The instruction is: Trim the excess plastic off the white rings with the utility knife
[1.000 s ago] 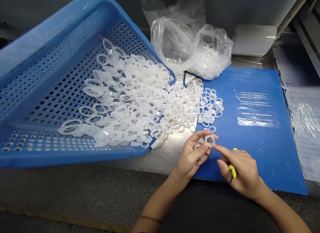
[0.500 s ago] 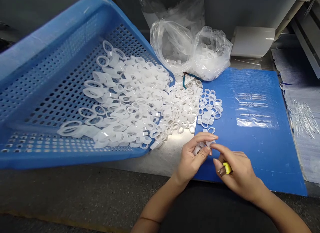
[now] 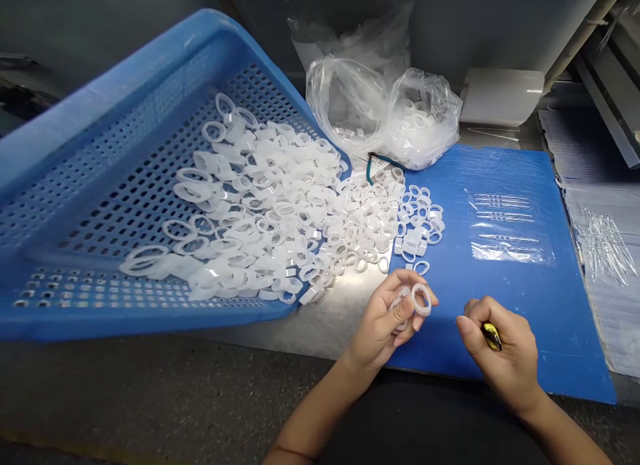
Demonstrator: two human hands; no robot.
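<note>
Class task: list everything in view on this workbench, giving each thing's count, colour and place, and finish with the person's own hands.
perforated crate: one, blue, tilted at left
plastic rings: too many to count, translucent white, in the crate, spilling onto the steel bench and blue mat
plastic bags: at least two, clear, behind the rings, one holding rings
cord: one, teal, beside the bags
plastic sleeve: one, clear, on the mat
glassy slender parts: many, clear, on white sheets at right
left hand: one, holding a white ring and others
right hand: one, gripping a yellow-handled tool
</note>
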